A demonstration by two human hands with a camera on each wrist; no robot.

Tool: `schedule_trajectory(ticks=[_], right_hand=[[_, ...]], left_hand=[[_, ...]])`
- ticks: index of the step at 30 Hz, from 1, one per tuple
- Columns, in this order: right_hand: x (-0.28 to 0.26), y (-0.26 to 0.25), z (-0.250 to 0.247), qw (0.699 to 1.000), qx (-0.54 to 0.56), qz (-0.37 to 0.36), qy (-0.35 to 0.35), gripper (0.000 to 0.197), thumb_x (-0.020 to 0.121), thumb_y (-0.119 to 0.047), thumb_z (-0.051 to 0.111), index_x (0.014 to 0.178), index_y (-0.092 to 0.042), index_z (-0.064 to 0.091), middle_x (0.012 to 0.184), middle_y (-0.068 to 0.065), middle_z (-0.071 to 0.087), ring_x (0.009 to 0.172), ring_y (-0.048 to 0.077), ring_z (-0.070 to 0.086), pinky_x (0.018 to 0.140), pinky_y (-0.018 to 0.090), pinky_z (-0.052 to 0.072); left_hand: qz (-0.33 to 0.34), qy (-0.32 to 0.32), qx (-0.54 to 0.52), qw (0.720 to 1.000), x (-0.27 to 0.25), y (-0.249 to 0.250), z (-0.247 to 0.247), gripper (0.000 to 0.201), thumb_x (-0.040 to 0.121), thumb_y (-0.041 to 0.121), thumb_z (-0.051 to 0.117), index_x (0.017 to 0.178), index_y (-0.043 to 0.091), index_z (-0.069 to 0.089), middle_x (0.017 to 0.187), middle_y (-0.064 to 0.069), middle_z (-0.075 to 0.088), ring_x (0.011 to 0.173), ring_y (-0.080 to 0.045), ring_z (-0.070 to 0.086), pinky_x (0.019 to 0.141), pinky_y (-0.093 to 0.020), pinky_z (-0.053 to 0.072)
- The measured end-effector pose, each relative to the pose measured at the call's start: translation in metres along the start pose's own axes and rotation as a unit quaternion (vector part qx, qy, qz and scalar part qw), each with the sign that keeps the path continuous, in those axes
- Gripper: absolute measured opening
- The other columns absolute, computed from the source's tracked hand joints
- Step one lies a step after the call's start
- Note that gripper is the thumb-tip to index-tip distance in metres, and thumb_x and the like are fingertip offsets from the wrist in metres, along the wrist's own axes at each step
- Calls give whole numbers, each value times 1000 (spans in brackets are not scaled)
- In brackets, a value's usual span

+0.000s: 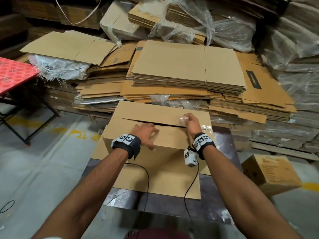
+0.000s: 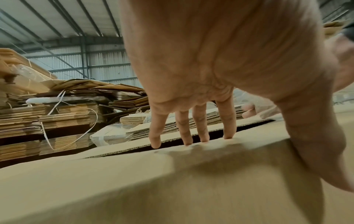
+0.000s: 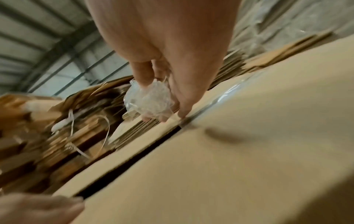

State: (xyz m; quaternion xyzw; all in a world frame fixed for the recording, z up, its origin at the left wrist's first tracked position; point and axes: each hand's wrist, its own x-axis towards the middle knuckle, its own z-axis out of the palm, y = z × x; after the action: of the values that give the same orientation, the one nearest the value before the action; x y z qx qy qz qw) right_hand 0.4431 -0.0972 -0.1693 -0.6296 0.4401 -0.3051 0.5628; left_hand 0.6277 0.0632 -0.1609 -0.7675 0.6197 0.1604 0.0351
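A brown cardboard box (image 1: 155,152) stands in front of me, its two top flaps nearly together with a dark slit (image 1: 164,124) between them. My left hand (image 1: 146,133) lies spread on the near flap, straight fingers (image 2: 186,136) pressing at the slit's edge, thumb over the front edge. My right hand (image 1: 189,120) holds a crumpled wad of clear tape (image 3: 149,103) in curled fingers at the right end of the slit. A strip of clear tape (image 1: 206,127) still lies on the box's right edge.
Stacks of flattened cartons (image 1: 188,69) rise just behind the box, with plastic-wrapped bundles (image 1: 233,31) beyond. A red folding table (image 1: 15,75) stands at the left. A small closed carton (image 1: 269,171) sits on the floor at the right. Grey floor lies at the left.
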Motion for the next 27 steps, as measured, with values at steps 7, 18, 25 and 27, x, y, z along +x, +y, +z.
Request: schedule_trajectory(ticks=[7, 18, 25, 27], right_hand=[[12, -5, -39, 997, -5, 27, 77, 27, 111, -33, 37, 129, -18, 51, 103, 3, 59, 92, 22, 57, 70, 33, 48], [10, 12, -76, 945, -316, -61, 57, 59, 82, 12, 72, 125, -21, 49, 109, 10, 63, 99, 26, 65, 83, 39, 60], [-1, 26, -81, 849, -511, -136, -3, 46, 97, -28, 62, 139, -12, 50, 135, 14, 58, 122, 33, 50, 98, 47, 46], [-3, 35, -83, 845, -522, -119, 22, 58, 93, -43, 68, 141, -15, 50, 148, 11, 45, 132, 32, 38, 103, 51, 42]], left_hand=[[-8, -11, -32, 999, 14, 14, -23, 81, 61, 58, 87, 130, 25, 61, 126, -4, 58, 111, -30, 59, 94, -46, 52], [60, 22, -59, 996, 61, 101, -10, 79, 85, 52, 73, 151, 19, 43, 147, -12, 46, 134, -34, 43, 109, -50, 42], [23, 35, -27, 999, 83, 131, -6, 70, 86, 55, 69, 139, 13, 52, 141, -16, 49, 128, -37, 47, 105, -51, 43], [15, 29, -18, 999, 86, 135, -4, 72, 83, 64, 69, 132, 13, 56, 138, -15, 50, 124, -36, 48, 101, -50, 44]])
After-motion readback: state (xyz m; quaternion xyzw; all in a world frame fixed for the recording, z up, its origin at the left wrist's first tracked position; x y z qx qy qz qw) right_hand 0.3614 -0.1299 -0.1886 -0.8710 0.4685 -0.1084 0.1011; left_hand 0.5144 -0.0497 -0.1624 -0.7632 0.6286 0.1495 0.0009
